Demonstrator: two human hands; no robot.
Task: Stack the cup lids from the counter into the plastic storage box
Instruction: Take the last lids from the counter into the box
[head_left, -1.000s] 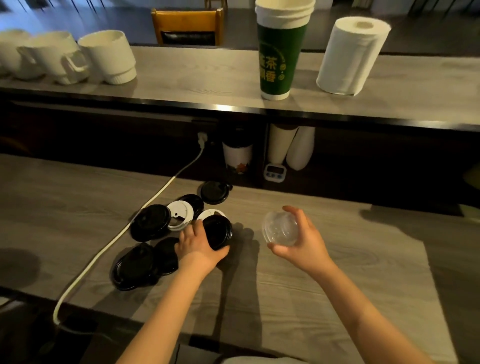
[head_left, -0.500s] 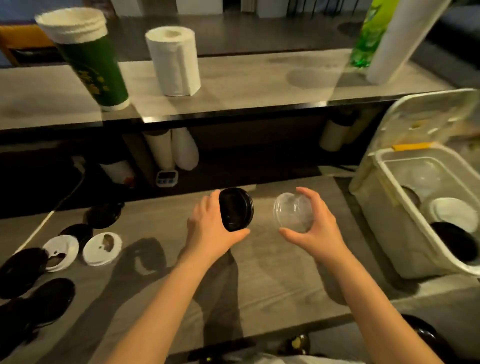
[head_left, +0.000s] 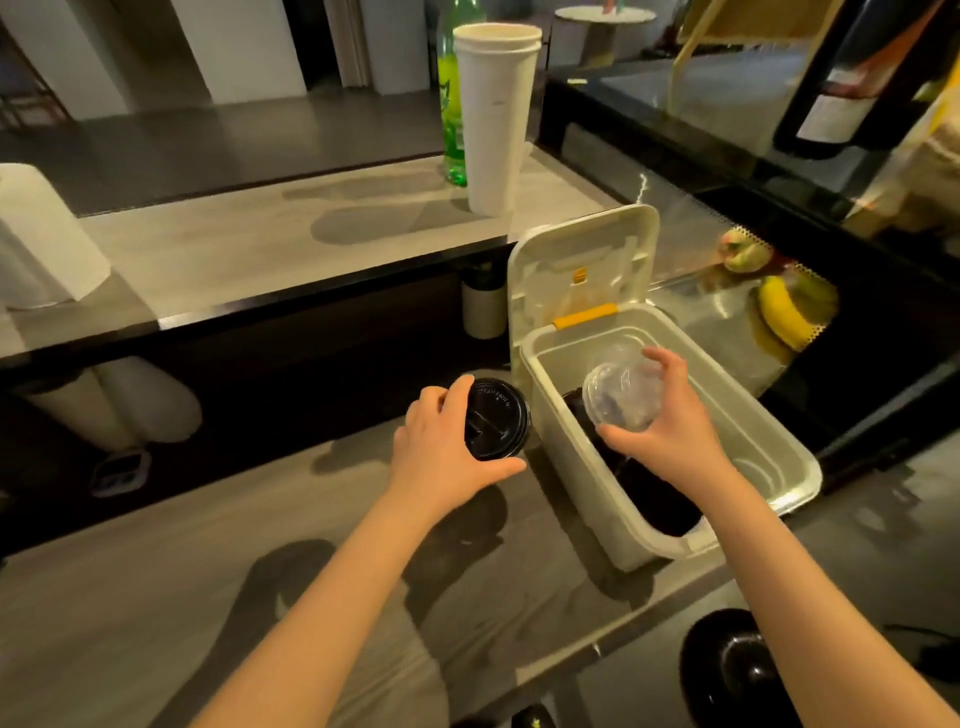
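The left grip (head_left: 441, 449) grasps a black lid (head_left: 498, 421) by its rim, above the worktop (head_left: 208, 597). Just to its right stands the plastic storage box (head_left: 576, 499), its cover open. The right grip (head_left: 672, 421) pinches a clear lid (head_left: 621, 397) over the box's mouth, and below it dark lids (head_left: 660, 501) lie inside.

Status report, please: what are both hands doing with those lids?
Left hand grips black lid, beside storage box. Right hand holds clear lid over the open box. Nothing blocks the opening.
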